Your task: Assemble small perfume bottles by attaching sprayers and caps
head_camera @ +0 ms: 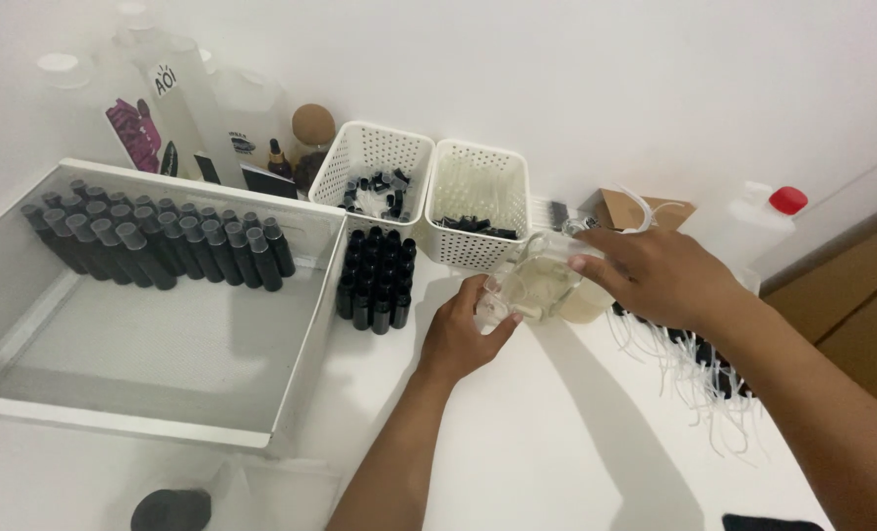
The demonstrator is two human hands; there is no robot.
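Fingers of right hand [669,275] wrapped round clear jug [556,280] of pale liquid, left hand [463,339] pinching small bottle [492,313]

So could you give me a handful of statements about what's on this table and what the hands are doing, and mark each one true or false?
1. The right hand tips a clear jug of pale liquid. True.
2. The left hand lies flat and empty on the table. False: it is curled around a small clear item under the jug's spout.
3. Rows of capped dark bottles stand in the big white tray. True.
4. The two white perforated baskets are stacked. False: they sit side by side by the wall.
5. A cluster of small black bottles stands in front of the baskets. True.
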